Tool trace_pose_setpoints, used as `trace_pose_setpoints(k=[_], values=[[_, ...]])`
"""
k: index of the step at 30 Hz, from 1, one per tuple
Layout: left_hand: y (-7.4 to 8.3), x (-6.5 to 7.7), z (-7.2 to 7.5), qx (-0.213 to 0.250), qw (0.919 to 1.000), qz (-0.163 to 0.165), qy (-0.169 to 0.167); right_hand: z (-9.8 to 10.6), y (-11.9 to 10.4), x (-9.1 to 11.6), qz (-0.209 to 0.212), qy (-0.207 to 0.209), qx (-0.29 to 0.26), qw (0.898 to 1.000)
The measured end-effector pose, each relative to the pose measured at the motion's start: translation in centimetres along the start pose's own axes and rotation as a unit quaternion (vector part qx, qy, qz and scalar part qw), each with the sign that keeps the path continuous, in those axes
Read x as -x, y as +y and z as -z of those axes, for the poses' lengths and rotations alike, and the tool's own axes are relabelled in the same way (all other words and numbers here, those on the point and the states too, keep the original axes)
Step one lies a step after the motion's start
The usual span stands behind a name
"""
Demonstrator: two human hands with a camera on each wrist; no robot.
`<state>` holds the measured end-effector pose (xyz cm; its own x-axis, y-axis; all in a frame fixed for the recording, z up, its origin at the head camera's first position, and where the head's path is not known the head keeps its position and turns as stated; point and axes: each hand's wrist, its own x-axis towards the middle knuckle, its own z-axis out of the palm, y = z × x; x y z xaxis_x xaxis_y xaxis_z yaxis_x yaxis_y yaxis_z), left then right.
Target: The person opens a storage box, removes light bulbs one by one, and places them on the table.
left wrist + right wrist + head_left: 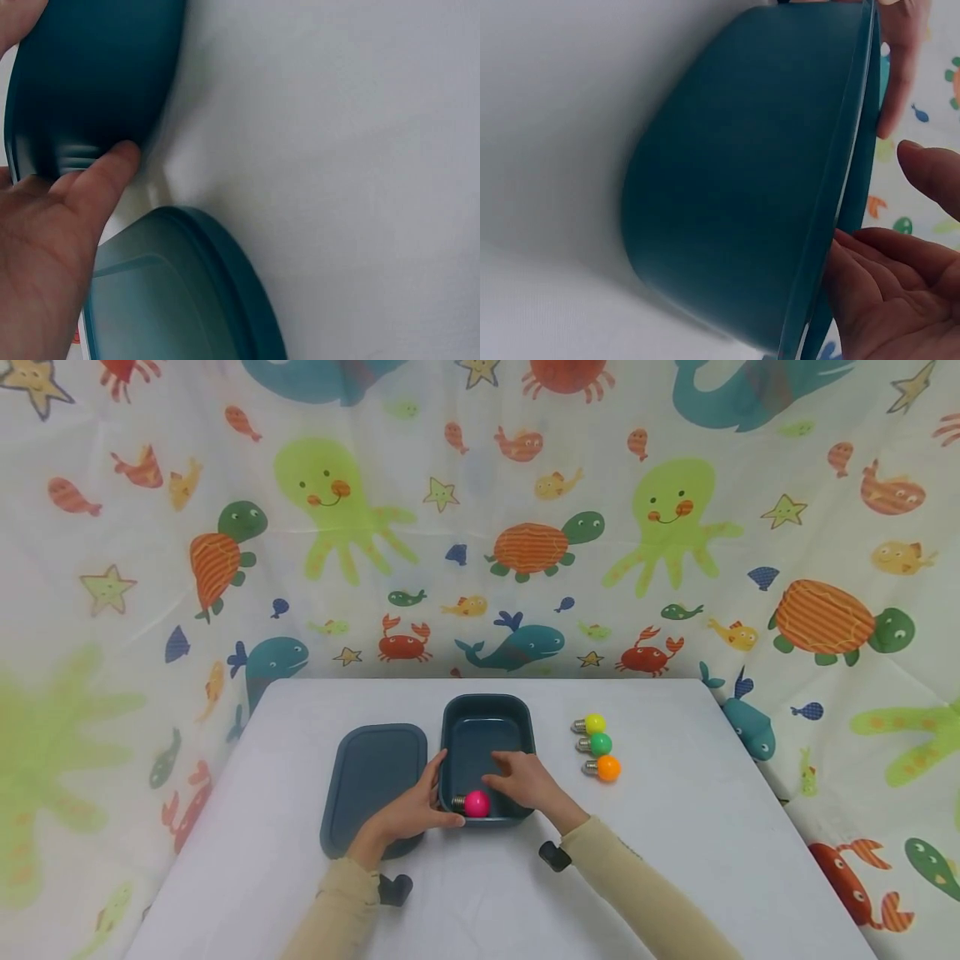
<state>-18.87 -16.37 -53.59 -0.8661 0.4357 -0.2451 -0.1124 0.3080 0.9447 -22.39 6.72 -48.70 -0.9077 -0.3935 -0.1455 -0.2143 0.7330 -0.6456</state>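
A deep, round-cornered box (487,727) of smooth dark teal plastic is being steadied on the matte white table (675,827). It is being held at its near left corner by the left hand (408,814), whose thumb is pressed flat against the outer wall while the fingers are laid along the rim; in the left wrist view the thumb (105,169) is seen touching the box's (90,82) glossy, curved side. The right hand (528,781) is being held over the box's near right part, its fingers loosely spread and relaxed, with nothing gripped; in the right wrist view the palm (889,300) is shown lying against the thin rim of the box (742,180).

A pink bulb (474,803), round and glossy with a ribbed metal screw base, is lying inside the box at its near wall, between the two hands. The matching flat lid (371,781), with a raised border, is lying just beside the box on its left. Three more bulbs, yellow (592,724), green (597,744) and orange (605,768), are lined up in a column on the table to the right of the box.
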Motion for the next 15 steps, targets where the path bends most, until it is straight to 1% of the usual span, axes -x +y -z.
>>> trace_pose_setpoints(k=[5, 15], values=[[0.2, 0.0, 0.0, -0.003, 1.0, 0.0, -0.002, -0.6, -0.3, 0.0, 0.007, -0.014, -0.005, 1.0], [0.1, 0.0, 0.1, 0.005, 0.9999, -0.008, -0.007, -1.6, -0.8, 0.1, 0.018, -0.056, 0.009, 0.998]])
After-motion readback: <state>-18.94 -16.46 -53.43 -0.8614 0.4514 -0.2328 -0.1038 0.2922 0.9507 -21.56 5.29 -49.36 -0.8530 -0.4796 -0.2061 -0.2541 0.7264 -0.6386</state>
